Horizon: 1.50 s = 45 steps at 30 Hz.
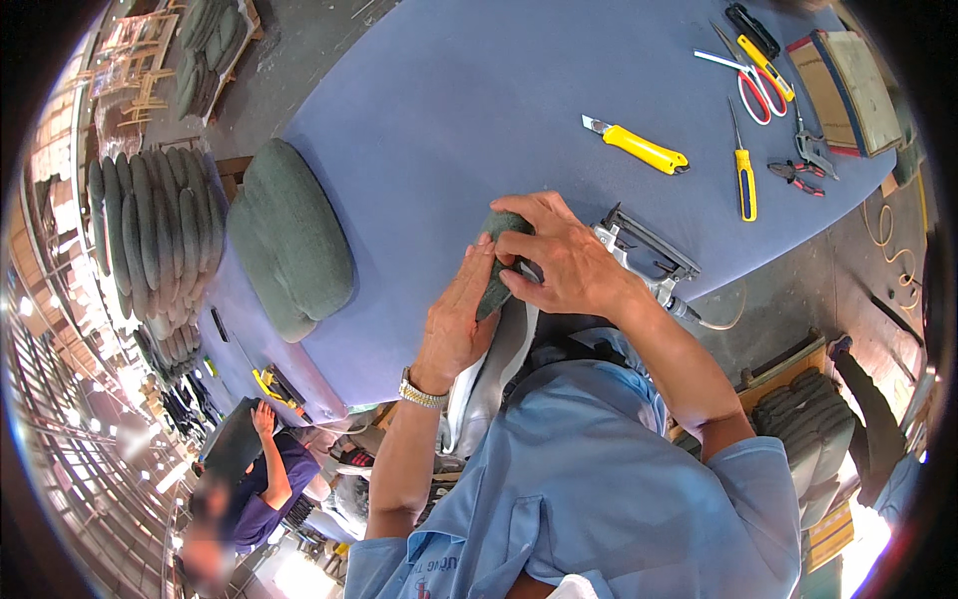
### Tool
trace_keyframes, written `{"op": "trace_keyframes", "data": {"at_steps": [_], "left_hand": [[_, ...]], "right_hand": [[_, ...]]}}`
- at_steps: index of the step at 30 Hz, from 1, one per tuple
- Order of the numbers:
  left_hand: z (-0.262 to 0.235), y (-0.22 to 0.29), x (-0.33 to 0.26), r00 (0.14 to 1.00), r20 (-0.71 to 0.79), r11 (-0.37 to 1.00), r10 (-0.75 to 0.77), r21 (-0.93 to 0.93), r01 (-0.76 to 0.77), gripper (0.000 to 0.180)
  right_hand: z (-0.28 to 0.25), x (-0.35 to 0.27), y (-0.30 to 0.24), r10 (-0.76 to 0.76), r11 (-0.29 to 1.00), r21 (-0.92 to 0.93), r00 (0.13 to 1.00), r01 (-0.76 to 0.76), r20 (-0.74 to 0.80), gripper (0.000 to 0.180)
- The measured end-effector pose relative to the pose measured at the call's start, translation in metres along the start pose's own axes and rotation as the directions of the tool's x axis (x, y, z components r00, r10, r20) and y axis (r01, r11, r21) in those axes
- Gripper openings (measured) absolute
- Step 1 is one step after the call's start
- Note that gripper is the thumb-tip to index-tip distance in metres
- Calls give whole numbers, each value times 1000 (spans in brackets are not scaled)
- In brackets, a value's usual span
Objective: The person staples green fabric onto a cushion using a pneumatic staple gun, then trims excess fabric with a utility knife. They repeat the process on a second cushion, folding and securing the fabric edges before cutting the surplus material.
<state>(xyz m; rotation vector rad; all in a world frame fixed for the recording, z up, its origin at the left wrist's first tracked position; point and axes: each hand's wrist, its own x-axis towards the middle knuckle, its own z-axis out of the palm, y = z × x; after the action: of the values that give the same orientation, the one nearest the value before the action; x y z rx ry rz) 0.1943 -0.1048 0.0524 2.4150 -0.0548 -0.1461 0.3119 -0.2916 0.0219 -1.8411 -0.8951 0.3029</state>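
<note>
Head view: both hands, left hand (pixel 461 317) and right hand (pixel 559 262), pinching grey-green fabric (pixel 496 262) over a seat edge at centre, stapler (pixel 649 258) at three o'clock; could slip, likely wrinkling if grip loosens.

Grey-green fabric cover (pixel 496 262) pulled over the end of a pale curved seat shell (pixel 496 371), standing roughly upright at the near edge of the blue counter (pixel 449 120). Fabric bunched at the top, mostly hidden between both hands.
</note>
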Motion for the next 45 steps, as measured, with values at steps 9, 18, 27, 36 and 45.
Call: {"op": "trace_keyframes", "data": {"at_steps": [9,18,27,36,45], "left_hand": [[8,10,-6,1000,11,993,2,118,-4,92],[13,11,-12,1000,-13,978,5,209,-2,85],[14,4,-16,994,-85,934,66,355,-32,67],[16,8,-16,999,-34,920,26,392,-11,63],[13,8,-15,997,-40,947,64,316,-48,50]], "right_hand": [[12,-26,3,250,931,314,954,-189,-166,30],[25,-128,73,514,784,-328,848,-527,-133,69],[-2,-112,74,557,792,-317,830,-522,23,84],[-66,-75,-32,614,739,328,789,-588,28,55],[-52,-42,-45,387,853,319,911,-412,142,64]]}}
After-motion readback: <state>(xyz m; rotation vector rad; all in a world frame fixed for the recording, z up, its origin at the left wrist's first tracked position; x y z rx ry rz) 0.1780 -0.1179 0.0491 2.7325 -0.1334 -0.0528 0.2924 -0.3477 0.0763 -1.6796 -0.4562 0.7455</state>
